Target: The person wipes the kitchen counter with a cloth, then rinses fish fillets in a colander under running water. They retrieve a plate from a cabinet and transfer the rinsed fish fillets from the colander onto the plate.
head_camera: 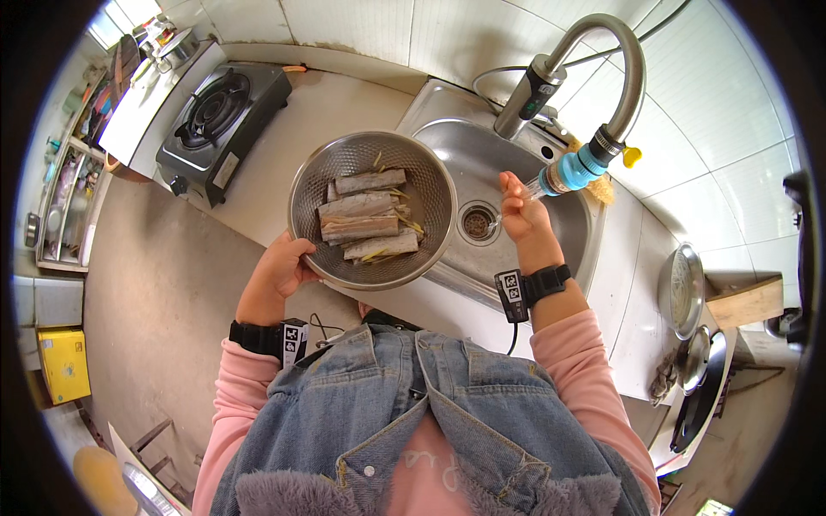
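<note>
My left hand (282,266) grips the near left rim of a round stainless steel bowl (423,151), thumb over the edge. Inside lie several cut pieces of silvery fish (361,206) with thin yellow strips, likely ginger (408,222), among them. The bowl is over the counter's front edge and overlaps the left side of the sink (464,161). Over the basin, my right hand (524,209) is empty, its fingers under the blue nozzle (571,173) of the faucet (619,58). Water runs from the nozzle onto those fingers, and the drain (479,222) shows below.
A gas stove (222,122) stands on the counter to the left, with a pot (179,48) beyond it. Right of the sink are a metal basin (682,290), a wooden box (745,303), a lid (697,361) and a dark pan (706,387). A yellow sponge (601,189) sits behind the nozzle.
</note>
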`<state>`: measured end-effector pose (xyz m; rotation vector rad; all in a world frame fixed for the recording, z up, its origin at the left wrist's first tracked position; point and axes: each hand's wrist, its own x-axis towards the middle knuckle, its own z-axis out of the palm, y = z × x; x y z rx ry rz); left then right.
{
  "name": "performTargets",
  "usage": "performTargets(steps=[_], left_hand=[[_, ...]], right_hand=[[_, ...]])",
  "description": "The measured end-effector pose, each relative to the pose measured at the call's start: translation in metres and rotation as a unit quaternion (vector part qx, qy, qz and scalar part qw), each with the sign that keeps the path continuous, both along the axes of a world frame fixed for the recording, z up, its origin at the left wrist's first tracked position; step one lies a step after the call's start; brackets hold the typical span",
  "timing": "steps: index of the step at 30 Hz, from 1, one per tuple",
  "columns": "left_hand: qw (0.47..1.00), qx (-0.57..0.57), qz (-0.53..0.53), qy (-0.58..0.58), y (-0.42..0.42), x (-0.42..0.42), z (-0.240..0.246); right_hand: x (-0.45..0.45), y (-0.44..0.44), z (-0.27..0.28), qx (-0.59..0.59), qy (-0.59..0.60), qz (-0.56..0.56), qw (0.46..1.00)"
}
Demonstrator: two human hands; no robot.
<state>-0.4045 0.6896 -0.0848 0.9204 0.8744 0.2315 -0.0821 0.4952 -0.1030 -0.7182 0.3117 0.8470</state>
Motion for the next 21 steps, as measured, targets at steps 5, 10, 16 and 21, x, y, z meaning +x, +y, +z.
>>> performTargets(steps=[5,10,16,21], left_hand=[[1.0,-0.002,-0.006,-0.002,0.001,0.0,-0.001],[1.0,-0.004,-0.003,-0.005,0.0,0.0,0.0],[1.0,-0.002,-0.003,-0.006,-0.001,0.0,-0.001],[1.0,-0.008,0.004,-0.01,-0.001,0.001,-0.001]], right_hand=[[0.004,-0.009,-0.005,0.089,0.029,0.086,0.992],[-0.002,-0.012,-0.002,0.032,-0.055,0.05,0.997],[0.0,-0.011,0.005,-0.027,-0.117,0.022,0.993],[-0.006,-0.003,0.014,0.036,-0.069,-0.032,0.996]])
